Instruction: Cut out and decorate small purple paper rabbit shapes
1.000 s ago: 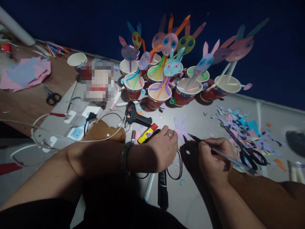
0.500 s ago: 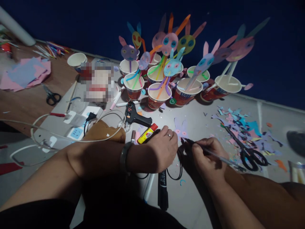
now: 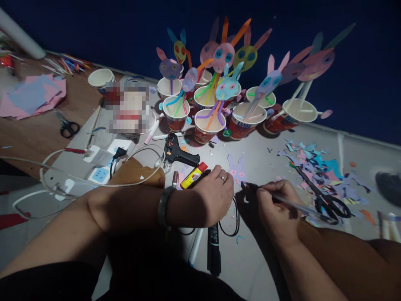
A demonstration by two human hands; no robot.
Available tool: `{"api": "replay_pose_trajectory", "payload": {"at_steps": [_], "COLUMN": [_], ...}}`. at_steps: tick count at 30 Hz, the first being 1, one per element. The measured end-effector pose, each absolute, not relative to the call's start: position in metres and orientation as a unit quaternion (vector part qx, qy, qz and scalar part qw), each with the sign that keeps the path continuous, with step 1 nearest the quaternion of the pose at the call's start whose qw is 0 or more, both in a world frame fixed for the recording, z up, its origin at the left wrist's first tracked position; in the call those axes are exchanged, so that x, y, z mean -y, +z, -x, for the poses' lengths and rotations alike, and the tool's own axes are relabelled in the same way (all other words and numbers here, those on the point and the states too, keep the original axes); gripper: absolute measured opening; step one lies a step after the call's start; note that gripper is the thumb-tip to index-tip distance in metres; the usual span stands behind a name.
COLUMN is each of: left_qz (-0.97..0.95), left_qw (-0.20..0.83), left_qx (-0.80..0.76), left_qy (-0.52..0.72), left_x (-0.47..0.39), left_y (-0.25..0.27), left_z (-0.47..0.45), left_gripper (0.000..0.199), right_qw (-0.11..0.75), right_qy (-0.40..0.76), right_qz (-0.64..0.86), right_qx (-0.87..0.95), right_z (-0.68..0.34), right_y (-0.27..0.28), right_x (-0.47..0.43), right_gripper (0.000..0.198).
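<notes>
A small lilac paper rabbit face [image 3: 237,172] with pink eyes lies flat on the table. My left hand [image 3: 217,195], ringed and with a bangle at the wrist, rests with fingers bent together against the face's left edge; the fingertips are partly hidden. In my right hand [image 3: 278,205] a pen [image 3: 291,202] with a clear barrel is pinched, its dark tip just to the lower right of the face. A small mark shows below the eyes. Close to my left hand are a yellow glue stick [image 3: 191,177] and a black marker [image 3: 214,251].
Paper cups [image 3: 210,125] bearing paper animal faces on coloured stems stand at the back. A black glue gun [image 3: 178,152], power strip [image 3: 102,172] and cables lie left. Black scissors [image 3: 322,196] and paper scraps [image 3: 332,161] are on the right; more scissors [image 3: 67,125] lie far left.
My right hand has shifted slightly right, and the pen tip has drawn back from the paper face, uncovering more of it. My left hand has stayed almost still.
</notes>
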State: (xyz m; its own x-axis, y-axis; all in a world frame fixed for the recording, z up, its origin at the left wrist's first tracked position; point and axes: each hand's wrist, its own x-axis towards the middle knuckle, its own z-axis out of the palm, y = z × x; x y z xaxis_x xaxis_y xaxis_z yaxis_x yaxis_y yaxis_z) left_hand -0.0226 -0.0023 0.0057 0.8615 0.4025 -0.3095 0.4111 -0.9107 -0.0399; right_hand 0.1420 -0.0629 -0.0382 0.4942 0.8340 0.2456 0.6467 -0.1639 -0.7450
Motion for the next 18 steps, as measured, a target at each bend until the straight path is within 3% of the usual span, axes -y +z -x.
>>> {"api": "replay_pose_trajectory", "payload": {"at_steps": [18], "left_qz": [-0.965], "left_qw": [0.008], "left_qx": [-0.212], "left_qy": [-0.155], "left_x": [0.0022], "left_y": [0.0056], "left_z": [0.0228], "left_gripper": [0.051], "right_qw": [0.407], "right_qy": [0.112], "right_qz": [0.758], "right_qx": [0.497], "right_z": [-0.1429], "right_y": [-0.0397], "right_x": [0.0637], "right_gripper": [0.010]}}
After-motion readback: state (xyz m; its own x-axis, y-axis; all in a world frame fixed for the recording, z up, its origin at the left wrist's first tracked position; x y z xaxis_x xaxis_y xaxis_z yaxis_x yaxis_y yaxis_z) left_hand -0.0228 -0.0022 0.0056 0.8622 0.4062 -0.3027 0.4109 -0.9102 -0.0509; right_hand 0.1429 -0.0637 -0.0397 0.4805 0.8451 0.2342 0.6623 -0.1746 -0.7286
